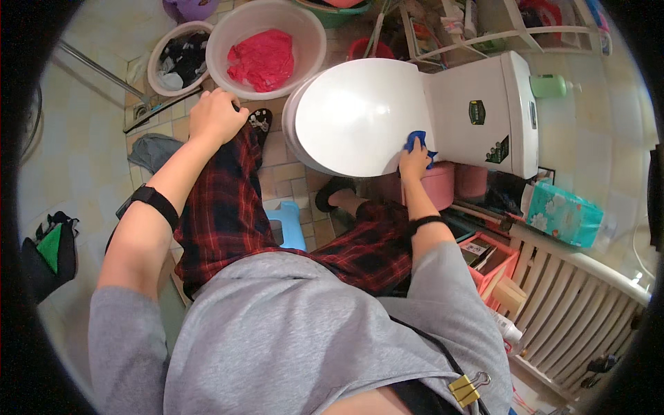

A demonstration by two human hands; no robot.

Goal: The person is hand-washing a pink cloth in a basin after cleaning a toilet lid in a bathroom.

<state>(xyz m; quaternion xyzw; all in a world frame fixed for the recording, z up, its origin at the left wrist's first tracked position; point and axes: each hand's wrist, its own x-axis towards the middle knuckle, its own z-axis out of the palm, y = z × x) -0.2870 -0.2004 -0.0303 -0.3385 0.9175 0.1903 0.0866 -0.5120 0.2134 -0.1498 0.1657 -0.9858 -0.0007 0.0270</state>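
Observation:
My right hand [413,164] grips a crumpled blue cloth [417,140], which touches the edge of the closed white toilet lid [360,114] near its hinge side. The toilet tank [477,114] stands to the right of the lid. Near my left knee, in plaid trousers [225,187], is my left hand [218,119] with its fingers curled. A small dark patch shows by those fingers, and what they hold, if anything, is hidden.
Beyond my left hand stand a large pale basin [315,41] with red cloth in it and a smaller bucket [154,66] of dark laundry. A blue stool [290,225] sits between my legs. At right are a pink bin [439,187], a tissue pack [564,214] and a radiator [574,290].

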